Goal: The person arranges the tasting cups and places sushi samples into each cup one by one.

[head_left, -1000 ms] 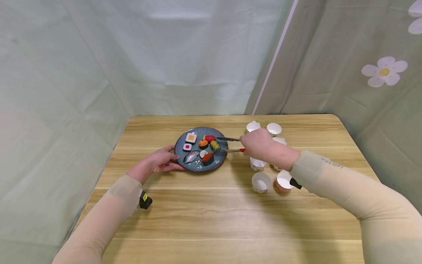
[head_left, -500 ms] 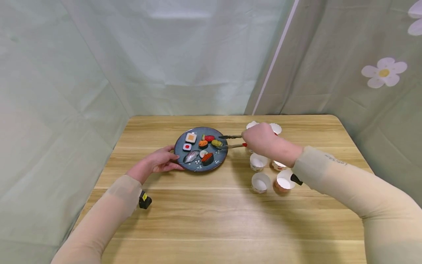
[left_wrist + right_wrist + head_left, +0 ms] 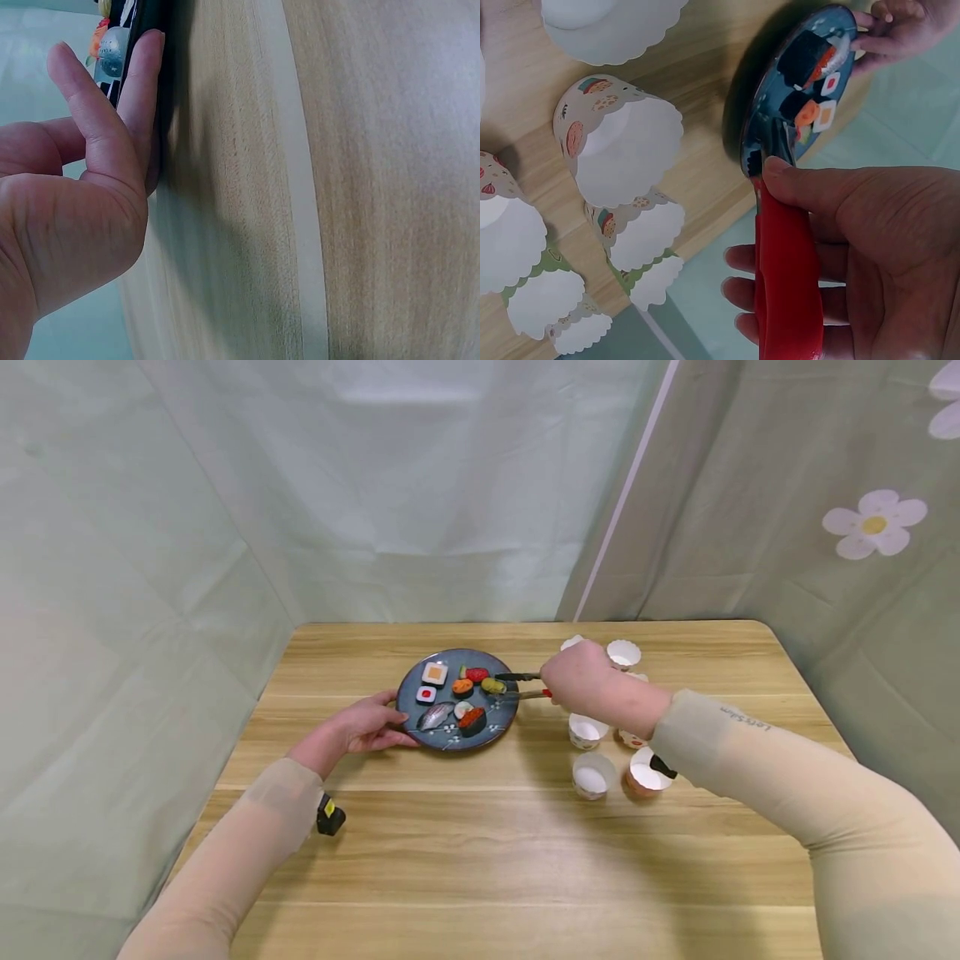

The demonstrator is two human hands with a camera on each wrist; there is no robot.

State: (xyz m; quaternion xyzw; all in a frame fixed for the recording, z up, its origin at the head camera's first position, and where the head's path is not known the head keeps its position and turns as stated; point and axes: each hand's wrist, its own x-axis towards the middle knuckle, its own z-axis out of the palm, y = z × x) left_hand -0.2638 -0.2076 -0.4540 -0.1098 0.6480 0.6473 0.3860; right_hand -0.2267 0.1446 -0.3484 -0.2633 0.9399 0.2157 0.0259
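Observation:
My left hand (image 3: 371, 723) holds the left rim of a round dark blue plate (image 3: 450, 745), thumb on top and fingers at its side and underneath. In the right wrist view my right hand (image 3: 885, 247) grips red-handled tongs (image 3: 787, 277). Their dark tips reach over the plate's right side, apart, around a yellow-green sushi piece (image 3: 493, 686); contact is unclear. Near it lie a red-topped piece (image 3: 476, 674), an orange-topped piece (image 3: 462, 687), a black roll with red roe (image 3: 472, 721), a silver fish piece (image 3: 435, 716) and white rolls (image 3: 434, 673).
Several paper baking cups stand right of the plate, among them a front cup (image 3: 594, 775), an orange-sided cup (image 3: 647, 770) and a far cup (image 3: 623, 653). My right hand and forearm partly cover others. Pale curtains (image 3: 450, 485) hang behind the wooden table (image 3: 465, 860).
The yellow-green piece has turned and shifted slightly right and away from me. The tongs' tips have closed somewhat around it, and my right hand has moved slightly left. My left hand and the plate stay put.

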